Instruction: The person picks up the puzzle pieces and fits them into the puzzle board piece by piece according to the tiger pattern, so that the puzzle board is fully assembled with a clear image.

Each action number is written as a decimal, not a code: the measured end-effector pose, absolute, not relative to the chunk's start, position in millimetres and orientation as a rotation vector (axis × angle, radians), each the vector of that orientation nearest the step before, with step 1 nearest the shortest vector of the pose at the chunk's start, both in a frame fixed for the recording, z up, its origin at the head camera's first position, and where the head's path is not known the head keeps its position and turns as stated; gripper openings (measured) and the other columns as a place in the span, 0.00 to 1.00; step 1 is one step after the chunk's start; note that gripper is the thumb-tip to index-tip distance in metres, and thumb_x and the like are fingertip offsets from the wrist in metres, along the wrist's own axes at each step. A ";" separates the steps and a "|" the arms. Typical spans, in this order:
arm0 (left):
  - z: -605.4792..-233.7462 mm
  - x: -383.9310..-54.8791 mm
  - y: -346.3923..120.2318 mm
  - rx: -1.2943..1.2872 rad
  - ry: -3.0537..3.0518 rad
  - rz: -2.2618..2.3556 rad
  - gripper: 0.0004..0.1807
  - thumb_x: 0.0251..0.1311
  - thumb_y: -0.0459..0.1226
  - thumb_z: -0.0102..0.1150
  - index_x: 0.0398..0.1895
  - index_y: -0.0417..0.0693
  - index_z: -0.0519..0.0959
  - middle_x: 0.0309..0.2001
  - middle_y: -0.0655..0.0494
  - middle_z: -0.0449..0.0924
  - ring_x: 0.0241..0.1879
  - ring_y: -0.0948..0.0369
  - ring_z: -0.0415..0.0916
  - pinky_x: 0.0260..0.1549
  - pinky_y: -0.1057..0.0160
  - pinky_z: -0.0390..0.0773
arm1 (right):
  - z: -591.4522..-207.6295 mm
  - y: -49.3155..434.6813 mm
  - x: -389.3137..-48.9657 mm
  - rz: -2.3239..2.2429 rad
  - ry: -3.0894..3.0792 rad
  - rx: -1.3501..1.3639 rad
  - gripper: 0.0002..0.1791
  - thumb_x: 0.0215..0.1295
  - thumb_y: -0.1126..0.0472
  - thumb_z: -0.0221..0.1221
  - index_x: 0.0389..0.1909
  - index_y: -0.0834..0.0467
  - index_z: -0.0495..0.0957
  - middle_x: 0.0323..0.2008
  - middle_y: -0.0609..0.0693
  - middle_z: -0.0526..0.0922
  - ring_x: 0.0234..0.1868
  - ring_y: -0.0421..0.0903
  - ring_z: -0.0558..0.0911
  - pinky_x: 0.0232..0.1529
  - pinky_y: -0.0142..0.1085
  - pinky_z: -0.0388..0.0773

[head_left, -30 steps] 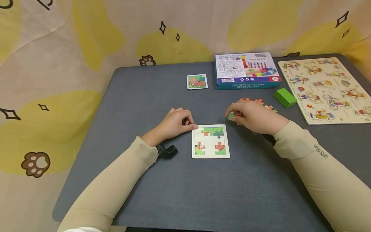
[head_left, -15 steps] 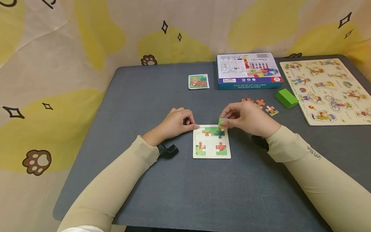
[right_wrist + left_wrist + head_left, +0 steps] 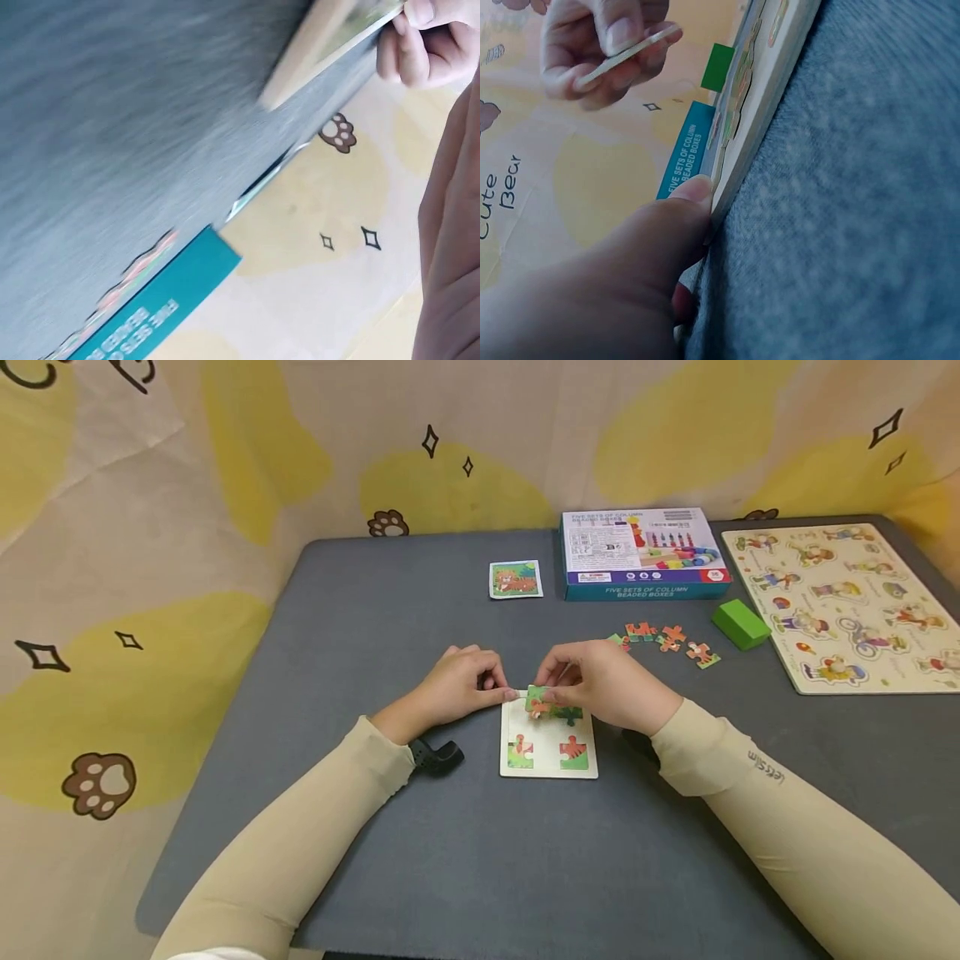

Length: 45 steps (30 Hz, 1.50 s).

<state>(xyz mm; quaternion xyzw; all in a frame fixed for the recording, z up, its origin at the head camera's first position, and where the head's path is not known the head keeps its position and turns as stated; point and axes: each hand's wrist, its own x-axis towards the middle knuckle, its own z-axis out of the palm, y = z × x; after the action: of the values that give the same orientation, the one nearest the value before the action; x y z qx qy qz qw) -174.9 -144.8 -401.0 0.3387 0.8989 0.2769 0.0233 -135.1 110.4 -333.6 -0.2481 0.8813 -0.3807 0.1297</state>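
My left hand (image 3: 459, 683) holds the upper left corner of a small white puzzle tray (image 3: 546, 763), its thumb on the rim in the left wrist view. My right hand (image 3: 611, 685) pinches a green and orange jigsaw piece (image 3: 536, 700) between thumb and fingers, over the tray's top edge. In the left wrist view that piece (image 3: 630, 54) is tilted and clear of the tray. Pieces lie in the tray's lower left (image 3: 520, 755) and lower right (image 3: 573, 755) corners; those along the top are partly covered by the right hand and its piece.
Several loose jigsaw pieces (image 3: 672, 637) lie beyond the right hand. A green block (image 3: 741, 624), a boxed bead set (image 3: 645, 556) and a wooden picture board (image 3: 862, 610) stand farther right. Behind the tray lies a small picture card (image 3: 515, 580). A patterned cloth (image 3: 487, 485) hangs behind the grey table (image 3: 360, 602).
My right hand has carried the jigsaw piece leftward from beside the loose pieces to above the tray's top edge, uncovering more loose pieces. The left hand has stayed at the tray's corner.
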 end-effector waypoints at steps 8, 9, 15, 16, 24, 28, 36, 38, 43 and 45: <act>-402.4 -174.5 -144.3 1.053 2.790 0.868 0.11 0.68 0.43 0.71 0.29 0.56 0.80 0.25 0.64 0.73 0.32 0.62 0.66 0.45 0.55 0.61 | -340.6 86.7 -143.2 -1.017 2.565 -0.760 0.06 0.64 0.67 0.73 0.34 0.56 0.85 0.31 0.47 0.85 0.33 0.45 0.82 0.35 0.39 0.79; -402.1 -174.5 -144.2 1.054 2.792 0.865 0.11 0.68 0.43 0.71 0.29 0.56 0.80 0.25 0.64 0.73 0.32 0.62 0.66 0.45 0.55 0.62 | -342.3 85.7 -143.7 -1.009 2.568 -0.766 0.06 0.64 0.67 0.73 0.34 0.56 0.85 0.31 0.47 0.85 0.33 0.45 0.82 0.35 0.39 0.79; -401.2 -175.0 -141.6 1.055 2.795 0.850 0.12 0.69 0.46 0.70 0.29 0.56 0.80 0.25 0.65 0.73 0.32 0.63 0.67 0.44 0.55 0.62 | -353.5 85.6 -143.6 -0.948 2.637 -0.797 0.05 0.64 0.67 0.73 0.32 0.56 0.86 0.29 0.46 0.85 0.32 0.44 0.80 0.35 0.39 0.77; -401.4 -175.3 -140.9 1.054 2.794 0.847 0.12 0.69 0.46 0.70 0.29 0.56 0.80 0.25 0.65 0.73 0.32 0.63 0.68 0.45 0.55 0.62 | -355.0 86.0 -143.1 -0.929 2.660 -0.806 0.05 0.64 0.67 0.73 0.32 0.55 0.86 0.29 0.45 0.85 0.32 0.43 0.80 0.35 0.39 0.77; -401.0 -174.4 -139.6 1.038 2.784 0.840 0.12 0.69 0.47 0.69 0.29 0.56 0.80 0.26 0.65 0.73 0.33 0.63 0.68 0.45 0.55 0.62 | -356.0 89.3 -139.6 -0.829 2.735 -0.889 0.05 0.61 0.62 0.76 0.30 0.53 0.89 0.34 0.44 0.82 0.32 0.44 0.79 0.34 0.38 0.76; -401.8 -174.2 -141.2 1.032 2.787 0.849 0.12 0.70 0.47 0.69 0.29 0.57 0.81 0.26 0.66 0.74 0.33 0.63 0.68 0.46 0.55 0.62 | -356.6 93.4 -143.2 -0.855 2.698 -0.889 0.06 0.61 0.63 0.76 0.28 0.54 0.87 0.31 0.45 0.81 0.31 0.43 0.77 0.32 0.38 0.75; -400.4 -173.9 -143.6 1.031 2.766 0.876 0.12 0.64 0.51 0.73 0.29 0.58 0.82 0.27 0.64 0.73 0.33 0.63 0.66 0.43 0.56 0.60 | -359.5 94.1 -147.1 -0.888 2.642 -0.892 0.08 0.63 0.63 0.74 0.29 0.54 0.85 0.27 0.46 0.80 0.29 0.43 0.76 0.32 0.38 0.74; -400.5 -174.3 -143.9 1.035 2.761 0.871 0.12 0.63 0.51 0.74 0.30 0.59 0.83 0.27 0.64 0.72 0.33 0.63 0.66 0.43 0.57 0.60 | -360.2 94.9 -148.2 -0.890 2.631 -0.891 0.08 0.64 0.63 0.74 0.29 0.54 0.84 0.27 0.46 0.79 0.29 0.43 0.76 0.32 0.38 0.74; -401.2 -175.1 -145.3 1.049 2.753 0.864 0.12 0.63 0.51 0.74 0.30 0.59 0.82 0.27 0.65 0.72 0.33 0.63 0.66 0.43 0.57 0.60 | -359.3 101.9 -152.7 -0.900 2.554 -0.931 0.04 0.64 0.64 0.74 0.35 0.55 0.87 0.31 0.46 0.81 0.32 0.44 0.78 0.35 0.39 0.77; -401.2 -175.2 -145.6 1.058 2.751 0.859 0.12 0.64 0.51 0.74 0.30 0.59 0.82 0.28 0.65 0.72 0.33 0.63 0.66 0.43 0.57 0.59 | -358.5 105.7 -154.6 -0.900 2.519 -0.956 0.06 0.63 0.65 0.74 0.40 0.55 0.90 0.33 0.46 0.81 0.34 0.43 0.79 0.36 0.39 0.78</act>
<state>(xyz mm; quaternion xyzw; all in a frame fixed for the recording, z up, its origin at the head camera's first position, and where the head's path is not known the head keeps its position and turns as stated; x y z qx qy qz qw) -175.2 -145.6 -401.2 0.3444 0.8955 0.2795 0.0358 -154.6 105.7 -358.5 -0.3329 0.8767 -0.3132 0.1500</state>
